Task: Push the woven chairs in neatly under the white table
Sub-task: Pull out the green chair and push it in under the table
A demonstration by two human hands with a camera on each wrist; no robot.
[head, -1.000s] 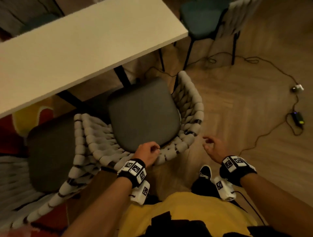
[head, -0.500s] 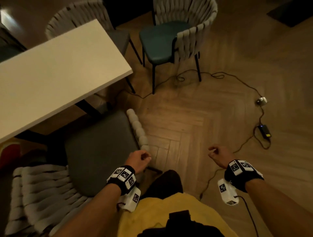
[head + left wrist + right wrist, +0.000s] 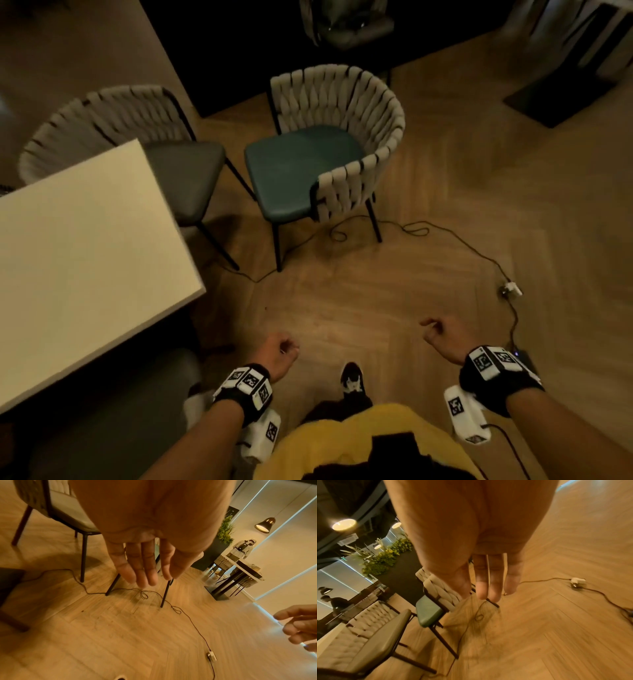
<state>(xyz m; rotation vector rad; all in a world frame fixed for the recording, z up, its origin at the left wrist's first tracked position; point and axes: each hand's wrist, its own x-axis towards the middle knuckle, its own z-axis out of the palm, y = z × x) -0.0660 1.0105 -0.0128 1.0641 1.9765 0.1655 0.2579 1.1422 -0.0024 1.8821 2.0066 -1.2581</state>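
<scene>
The white table (image 3: pixel 85 260) fills the left of the head view. A woven chair with a grey seat (image 3: pixel 185 174) stands at its far end, the seat partly under the tabletop. Beside it, a woven chair with a teal seat (image 3: pixel 305 171) stands clear of the table on the wooden floor. My left hand (image 3: pixel 279 354) and right hand (image 3: pixel 440 337) hang low in front of me, well short of both chairs and holding nothing. The wrist views show relaxed left fingers (image 3: pixel 142 566) and right fingers (image 3: pixel 488 582). A grey seat (image 3: pixel 174 366) peeks out under the table's near edge.
A thin dark cable (image 3: pixel 411 228) loops across the floor under the teal chair and runs to a white plug (image 3: pixel 510 291) on the right. My shoe (image 3: pixel 352 377) is between my hands. A dark mat (image 3: pixel 561 92) lies at the far right.
My left hand has let go of the woven back of the grey-seated chair, which now sits under the table at lower left. The view has swung toward the two chairs at the table's end.
</scene>
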